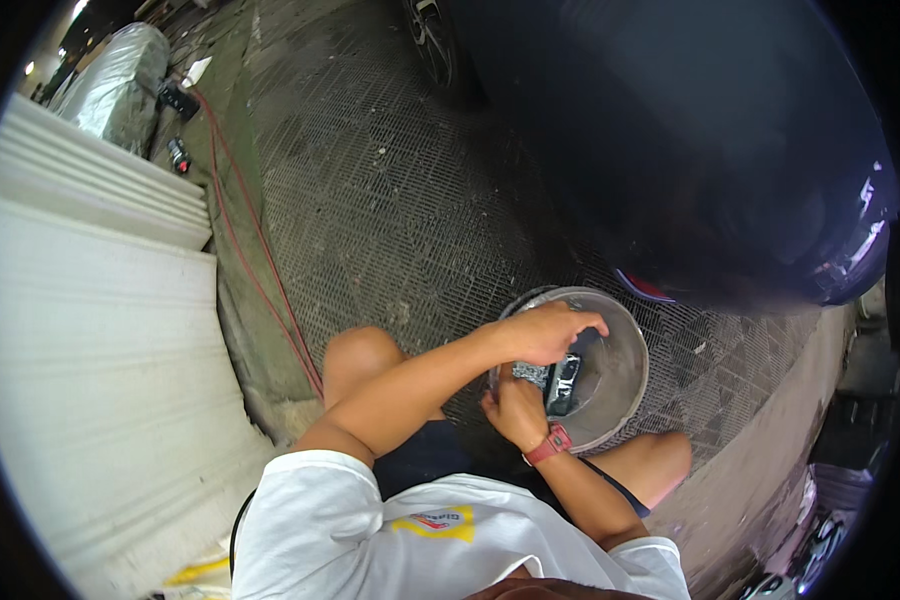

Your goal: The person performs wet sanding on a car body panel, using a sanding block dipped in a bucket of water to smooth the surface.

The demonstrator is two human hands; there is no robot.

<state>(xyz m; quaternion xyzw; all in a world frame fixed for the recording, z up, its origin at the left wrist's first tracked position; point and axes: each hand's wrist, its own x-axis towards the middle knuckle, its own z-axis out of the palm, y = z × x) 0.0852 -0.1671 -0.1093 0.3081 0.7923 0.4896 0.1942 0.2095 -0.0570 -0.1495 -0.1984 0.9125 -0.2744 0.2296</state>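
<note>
A round grey plastic bucket [634, 352] stands on the floor grating between my knees. Over its upper left part reaches my left hand [559, 332], one finger stretched out and bent, the others hidden under the palm. My right hand [521, 411], with a red watch [553, 442] on the wrist, is at the bucket's left side, below the left hand; its fingertips are hidden. Against its knuckles lies a grey speckled piece [531, 373], and beside that a dark, shiny wet block [564, 384]. Whether either hand grips these pieces cannot be seen.
The rear of a dark car [682, 150], with a red light [645, 289] and a wheel [435, 45], fills the upper right. Red hoses [251, 225] run along the left past white panels [105, 337]. A dark tool [178, 156] lies by the hoses.
</note>
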